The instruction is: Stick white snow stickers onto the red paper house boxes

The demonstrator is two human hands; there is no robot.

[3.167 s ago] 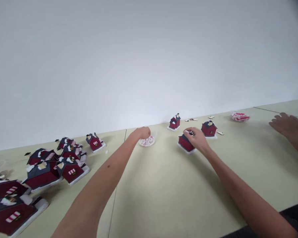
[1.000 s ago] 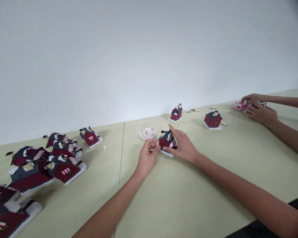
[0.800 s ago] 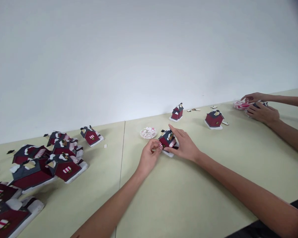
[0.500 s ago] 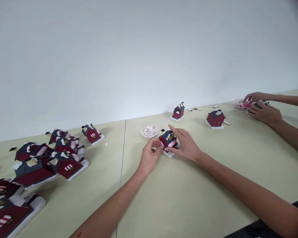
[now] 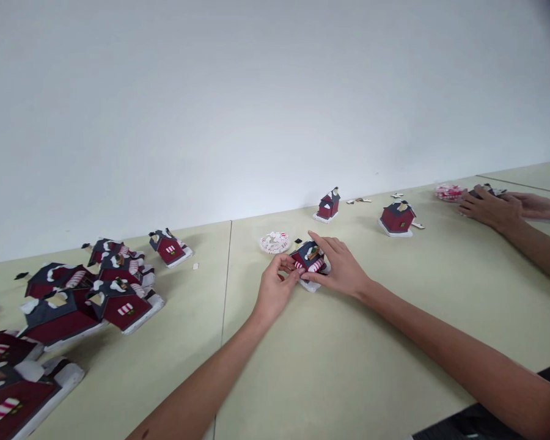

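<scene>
A miniature house (image 5: pixel 308 253) with dark red walls, a dark grey roof and a white base stands on the table between my hands. My right hand (image 5: pixel 343 267) grips its right side, thumb low near the base and fingers up by the roof. At the left wall, my left hand (image 5: pixel 274 287) is closed, thumb and fingertips against a small red-and-white striped awning (image 5: pixel 298 265). Whether it pinches the awning or only presses it, I cannot tell. Another striped awning (image 5: pixel 316 265) shows on the front. Just behind stands a clear dish (image 5: pixel 275 242) of small striped and white pieces.
Several similar houses (image 5: pixel 123 305) crowd the left side. Two more stand farther back, one house (image 5: pixel 328 205) near the wall and one house (image 5: pixel 396 218) to the right. At far right, a co-worker's hands (image 5: pixel 492 208) hold another house beside a dish (image 5: pixel 449 192) of red-and-white pieces.
My hands stay almost still around the house. The co-worker's farther hand has moved from the dish of red-and-white pieces to the house held there.
</scene>
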